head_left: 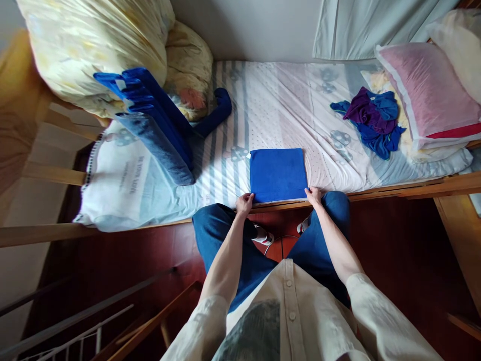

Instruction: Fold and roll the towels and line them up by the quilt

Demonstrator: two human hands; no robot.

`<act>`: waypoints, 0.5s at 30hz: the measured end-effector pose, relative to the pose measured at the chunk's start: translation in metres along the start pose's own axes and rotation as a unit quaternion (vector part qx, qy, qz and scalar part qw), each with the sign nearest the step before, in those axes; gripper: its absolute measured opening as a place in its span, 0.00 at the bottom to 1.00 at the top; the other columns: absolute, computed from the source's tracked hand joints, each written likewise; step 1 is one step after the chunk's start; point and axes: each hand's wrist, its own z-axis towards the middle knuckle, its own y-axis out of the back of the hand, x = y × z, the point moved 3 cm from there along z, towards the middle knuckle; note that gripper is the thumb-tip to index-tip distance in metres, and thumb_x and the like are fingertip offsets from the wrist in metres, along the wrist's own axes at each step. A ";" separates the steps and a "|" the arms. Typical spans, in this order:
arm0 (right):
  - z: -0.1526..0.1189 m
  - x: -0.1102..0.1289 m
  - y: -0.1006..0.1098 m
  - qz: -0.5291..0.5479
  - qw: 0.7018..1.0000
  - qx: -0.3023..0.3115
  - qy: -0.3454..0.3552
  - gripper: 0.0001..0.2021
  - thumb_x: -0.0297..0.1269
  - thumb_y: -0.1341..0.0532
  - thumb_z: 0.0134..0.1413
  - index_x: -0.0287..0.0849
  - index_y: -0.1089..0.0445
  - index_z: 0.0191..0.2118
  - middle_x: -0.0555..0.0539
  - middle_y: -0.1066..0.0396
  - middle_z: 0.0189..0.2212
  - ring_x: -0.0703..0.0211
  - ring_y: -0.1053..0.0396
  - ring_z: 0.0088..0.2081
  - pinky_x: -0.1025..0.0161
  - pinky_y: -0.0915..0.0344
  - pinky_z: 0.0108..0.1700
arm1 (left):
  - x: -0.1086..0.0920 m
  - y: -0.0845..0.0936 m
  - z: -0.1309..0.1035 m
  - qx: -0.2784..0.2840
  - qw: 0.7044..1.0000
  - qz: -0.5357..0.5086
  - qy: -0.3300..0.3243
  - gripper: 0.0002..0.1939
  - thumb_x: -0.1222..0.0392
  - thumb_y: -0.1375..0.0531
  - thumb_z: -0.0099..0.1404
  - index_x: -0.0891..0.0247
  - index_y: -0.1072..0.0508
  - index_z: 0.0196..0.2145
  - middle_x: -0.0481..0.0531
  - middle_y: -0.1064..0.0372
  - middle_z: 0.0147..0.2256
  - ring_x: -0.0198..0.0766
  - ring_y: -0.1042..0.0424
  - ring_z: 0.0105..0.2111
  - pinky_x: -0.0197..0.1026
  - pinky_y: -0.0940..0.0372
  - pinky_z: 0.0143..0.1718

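A blue cloth (277, 174), like a small towel, lies flat as a rectangle at the front edge of the bed. A small white tag shows at its far left corner. My left hand (245, 203) pinches its near left corner, and my right hand (313, 195) pinches the near right corner. To the left on the bed stands a row of folded blue cloths (160, 113), with a rolled greyish-blue cloth (158, 148) along its near side. Crumpled blue and purple cloths (370, 118) lie in a heap at the right.
Yellowish bundled bedding (101, 40) fills the bed's far left. A pink pillow (432, 90) in a translucent cover lies at the right end. The wooden bed rail (406, 189) runs in front. A pale curtain (349, 30) hangs behind. A metal rack (97, 338) stands at lower left.
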 end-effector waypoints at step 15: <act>0.004 -0.005 -0.011 0.005 0.999 -0.003 -0.032 0.10 0.38 0.41 0.64 0.41 0.23 0.36 0.43 0.22 0.34 0.53 0.28 0.37 0.63 0.37 0.43 | 0.006 -0.004 0.008 -0.005 0.999 -0.031 0.037 0.15 0.48 0.39 0.64 0.62 0.20 0.31 0.55 0.22 0.29 0.49 0.22 0.39 0.43 0.31 0.42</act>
